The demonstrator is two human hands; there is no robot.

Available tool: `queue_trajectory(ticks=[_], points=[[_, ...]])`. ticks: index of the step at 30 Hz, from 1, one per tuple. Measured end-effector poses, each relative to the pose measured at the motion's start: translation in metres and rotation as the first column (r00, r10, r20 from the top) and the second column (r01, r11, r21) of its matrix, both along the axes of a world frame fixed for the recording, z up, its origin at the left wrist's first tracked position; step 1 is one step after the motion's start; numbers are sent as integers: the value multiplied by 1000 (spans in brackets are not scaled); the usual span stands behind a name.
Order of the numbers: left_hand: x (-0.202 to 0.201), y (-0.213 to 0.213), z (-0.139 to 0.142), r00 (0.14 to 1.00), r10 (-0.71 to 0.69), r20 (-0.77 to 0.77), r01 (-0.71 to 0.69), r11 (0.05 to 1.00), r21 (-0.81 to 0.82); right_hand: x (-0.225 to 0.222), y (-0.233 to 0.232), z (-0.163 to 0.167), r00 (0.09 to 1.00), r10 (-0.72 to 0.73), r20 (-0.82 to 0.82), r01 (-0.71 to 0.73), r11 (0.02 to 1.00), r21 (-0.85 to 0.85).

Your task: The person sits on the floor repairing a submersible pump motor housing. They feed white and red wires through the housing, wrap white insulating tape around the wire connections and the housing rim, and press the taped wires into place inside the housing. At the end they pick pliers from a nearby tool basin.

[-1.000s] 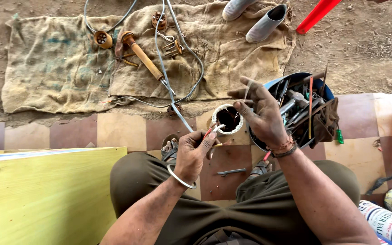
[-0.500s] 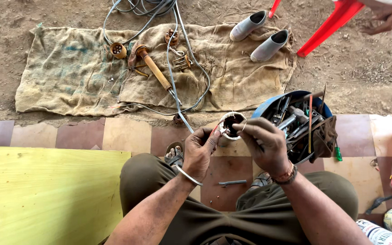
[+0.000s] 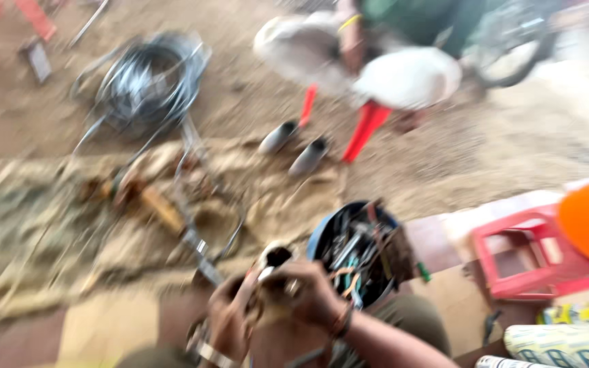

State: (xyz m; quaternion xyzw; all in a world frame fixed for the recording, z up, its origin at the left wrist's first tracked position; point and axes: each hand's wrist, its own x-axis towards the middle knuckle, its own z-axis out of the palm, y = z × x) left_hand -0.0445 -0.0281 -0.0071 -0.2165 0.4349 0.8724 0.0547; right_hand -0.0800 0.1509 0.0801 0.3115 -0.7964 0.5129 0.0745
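Both hands, left hand (image 3: 230, 317) and right hand (image 3: 301, 293), were closed together around a small round white-rimmed part (image 3: 275, 257), with a burlap sack (image 3: 69, 225) spread beyond the left one and a blue tub (image 3: 322, 232) of tools just beside the right.

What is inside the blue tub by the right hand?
The blue tub holds a jumble of metal tools and some coloured wires, blurred by camera motion. The right hand covers its near-left edge, and whatever lies beneath the pile cannot be seen.
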Motion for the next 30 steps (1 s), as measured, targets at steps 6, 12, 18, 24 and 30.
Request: queue_trajectory(ticks=[6, 12, 18, 24, 30], points=[[-23, -13, -63, 985, -142, -98, 117, 967, -225, 12, 3, 15, 998, 6, -59, -8, 1000, -23], [-25, -17, -76, 973, -162, -165, 145, 983, -112, 15, 15, 15, 1000, -10, -15, 9, 1000, -30], [-26, -10, -60, 987, -113, -113, 98, 987, -129, 16, 24, 11, 998, 31, -63, -31, 1000, -3], [-26, -12, -51, 981, -160, -111, 138, 973, -184, 18, 29, 12, 997, 44, -64, -45, 999, -13], [-30, -6, -55, 979, -159, -127, 138, 977, -162, 21, 35, 22, 986, -19, -166, 11, 999, -49]])
